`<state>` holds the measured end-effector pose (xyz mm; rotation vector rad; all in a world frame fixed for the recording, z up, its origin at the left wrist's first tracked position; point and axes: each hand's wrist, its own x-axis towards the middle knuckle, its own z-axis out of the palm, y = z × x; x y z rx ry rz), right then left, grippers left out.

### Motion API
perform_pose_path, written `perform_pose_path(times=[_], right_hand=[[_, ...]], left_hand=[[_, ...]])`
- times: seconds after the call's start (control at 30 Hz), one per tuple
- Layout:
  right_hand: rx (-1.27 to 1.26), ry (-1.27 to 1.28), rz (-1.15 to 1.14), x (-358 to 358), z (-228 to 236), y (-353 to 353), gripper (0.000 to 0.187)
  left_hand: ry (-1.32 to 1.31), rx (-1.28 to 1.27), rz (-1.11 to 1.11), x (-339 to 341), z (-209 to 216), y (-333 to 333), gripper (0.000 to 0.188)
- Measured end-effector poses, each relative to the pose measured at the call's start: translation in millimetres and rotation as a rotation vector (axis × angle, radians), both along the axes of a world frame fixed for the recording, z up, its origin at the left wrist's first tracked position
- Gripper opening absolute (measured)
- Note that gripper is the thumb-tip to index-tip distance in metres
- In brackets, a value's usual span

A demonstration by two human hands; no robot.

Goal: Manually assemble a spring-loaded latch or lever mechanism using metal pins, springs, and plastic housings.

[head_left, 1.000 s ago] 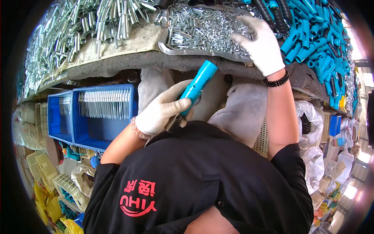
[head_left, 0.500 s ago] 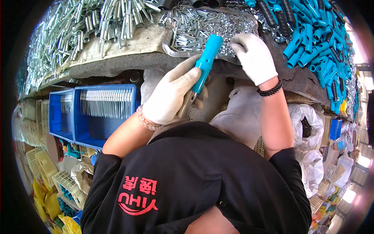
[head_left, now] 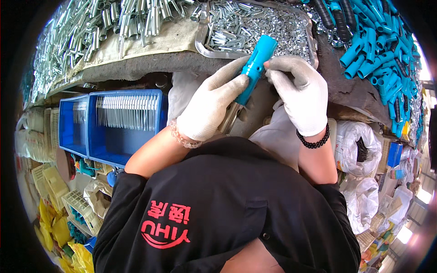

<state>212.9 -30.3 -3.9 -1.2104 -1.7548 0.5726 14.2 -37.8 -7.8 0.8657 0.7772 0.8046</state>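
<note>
My gloved left hand (head_left: 205, 104) is closed around a teal plastic tube (head_left: 262, 51) with holes in its side, tilted up and to the right. A shiny metal tube (head_left: 231, 115) extends from its lower end, below my fingers. On the other side, my gloved right hand (head_left: 302, 95) has its thumb and forefinger pinched against the teal tube near the holes. Anything small between those fingertips is hidden. Just beyond both hands lies a metal tray (head_left: 217, 54) of small pins and nut-like metal parts.
Metal tubes (head_left: 132, 20) are heaped on the bench's far left. Teal tubes (head_left: 364, 54) and black ones pile up at far right. Below the bench edge, a blue crate (head_left: 119, 158) with hanging metal rods stands left, and a white sack (head_left: 348, 154) right.
My right hand has come down and left from beside the tray to the teal tube. My left hand, still gripping the tube, has shifted slightly right.
</note>
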Motion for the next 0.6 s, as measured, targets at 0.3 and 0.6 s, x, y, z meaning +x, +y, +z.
perform_pose_path(times=[0.3, 0.6], right_hand=[[-0.187, 0.193, 0.009, -12.8, -3.4, -12.7, 0.016], [-0.679, 0.774, 0.264, -10.4, -20.5, -15.6, 0.033]], left_hand=[[0.062, 0.259, 0.051, -6.5, -5.4, -8.6, 0.055], [0.019, 0.464, 0.04, -13.0, -22.1, -15.0, 0.052]])
